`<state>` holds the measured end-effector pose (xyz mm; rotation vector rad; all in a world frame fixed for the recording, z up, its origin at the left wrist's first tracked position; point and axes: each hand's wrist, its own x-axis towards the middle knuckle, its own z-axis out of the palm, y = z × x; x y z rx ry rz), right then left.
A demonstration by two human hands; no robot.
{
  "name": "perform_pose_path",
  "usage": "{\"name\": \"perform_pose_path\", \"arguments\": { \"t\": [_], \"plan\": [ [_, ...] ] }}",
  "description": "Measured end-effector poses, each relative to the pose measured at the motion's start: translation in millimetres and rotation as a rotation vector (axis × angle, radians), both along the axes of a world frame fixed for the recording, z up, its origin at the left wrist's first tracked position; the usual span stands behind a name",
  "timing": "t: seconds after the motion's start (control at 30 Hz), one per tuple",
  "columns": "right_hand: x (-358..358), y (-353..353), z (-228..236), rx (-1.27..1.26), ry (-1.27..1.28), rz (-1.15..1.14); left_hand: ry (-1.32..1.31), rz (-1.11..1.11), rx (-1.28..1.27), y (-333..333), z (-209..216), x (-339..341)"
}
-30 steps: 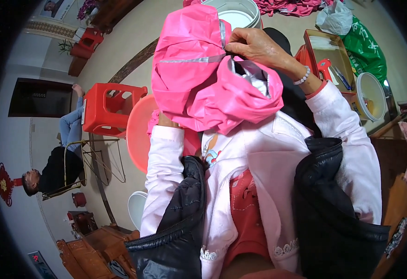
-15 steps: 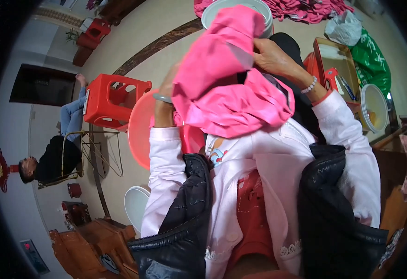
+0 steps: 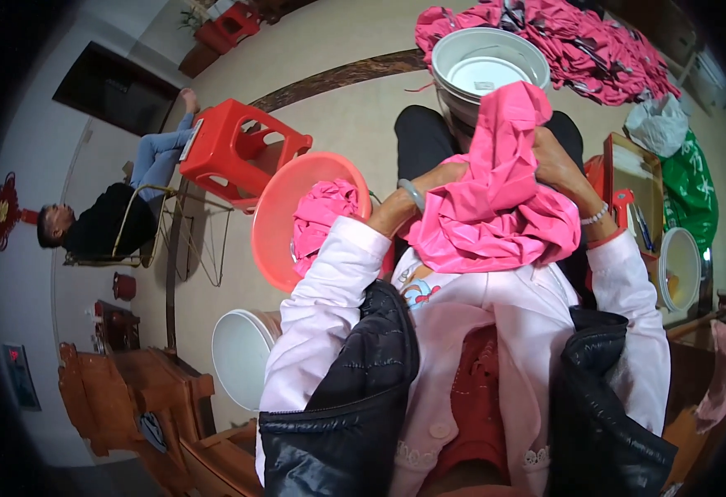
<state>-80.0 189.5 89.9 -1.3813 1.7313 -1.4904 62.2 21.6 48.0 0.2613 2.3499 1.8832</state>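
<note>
A crumpled, shiny pink cloth (image 3: 500,224) lies bunched over my lap, one end raised in a folded peak between my hands. My left hand (image 3: 442,176), with a bangle at the wrist, grips its left side, the fingertips tucked into the folds. On the other side my right hand (image 3: 555,161), wearing a bead bracelet, is closed on the cloth near the raised part; some of its fingers are hidden. The cloth's exact kind does not show.
A coral basin (image 3: 268,224) with more pink cloth stands left, by a red stool (image 3: 234,149). Ahead is a white bucket (image 3: 496,50) before a pink cloth heap (image 3: 595,50). Right are a tool box (image 3: 632,174) and a green bag (image 3: 690,186). Someone sits far left.
The raised cloth has come down closer to my lap, and both hands are now drawn nearer to each other around it. My view has shifted, showing more of the basin and bucket.
</note>
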Motion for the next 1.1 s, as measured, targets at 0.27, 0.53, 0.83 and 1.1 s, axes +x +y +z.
{"name": "perform_pose_path", "arguments": {
  "t": [0.27,0.53,0.83,1.1],
  "plan": [
    [-12.7,1.2,-6.1,0.051,0.263,0.06,-0.121,0.107,0.316,-4.4,-30.7,-5.7],
    [-55.4,41.6,-62.2,0.337,0.251,0.113,0.021,0.06,-0.653,6.9,-9.7,-7.2],
    [-34.0,47.7,-51.5,0.309,0.074,-0.062,0.178,0.274,-0.291,23.9,-16.2,14.7],
    [-49.0,74.0,-66.5,0.327,0.077,-0.126,0.086,0.317,-0.506,27.1,-25.9,-13.9]
  ]
}}
